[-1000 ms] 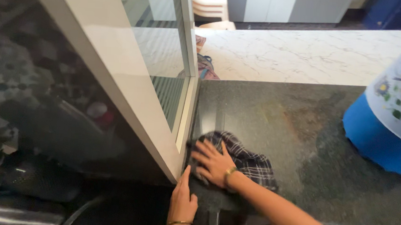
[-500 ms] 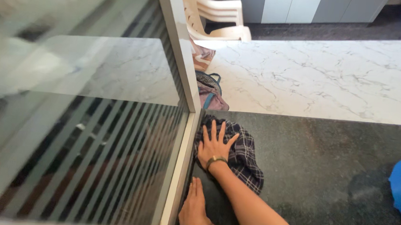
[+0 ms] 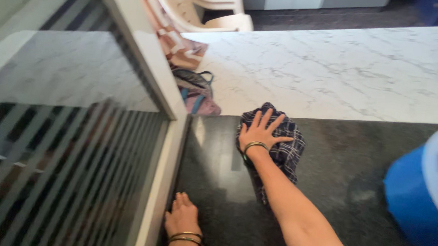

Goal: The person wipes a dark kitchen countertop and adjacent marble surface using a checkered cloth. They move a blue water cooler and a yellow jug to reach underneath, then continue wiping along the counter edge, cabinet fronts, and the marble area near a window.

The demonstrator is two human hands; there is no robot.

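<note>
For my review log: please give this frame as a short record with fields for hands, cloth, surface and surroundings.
right hand: flat, fingers spread, pressing on the checked cloth
left hand: resting on the dark counter beside the white window frame, bangles on the wrist
cloth position: at the far edge of the dark counter, next to the white marble surface
nearby: blue container at right; white plastic chair beyond

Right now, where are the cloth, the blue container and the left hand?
cloth [image 3: 288, 152]: head view, plaid fold beside the right hand.
blue container [image 3: 413, 202]: head view, blue side wall.
left hand [image 3: 183, 219]: head view, back of hand.
</note>
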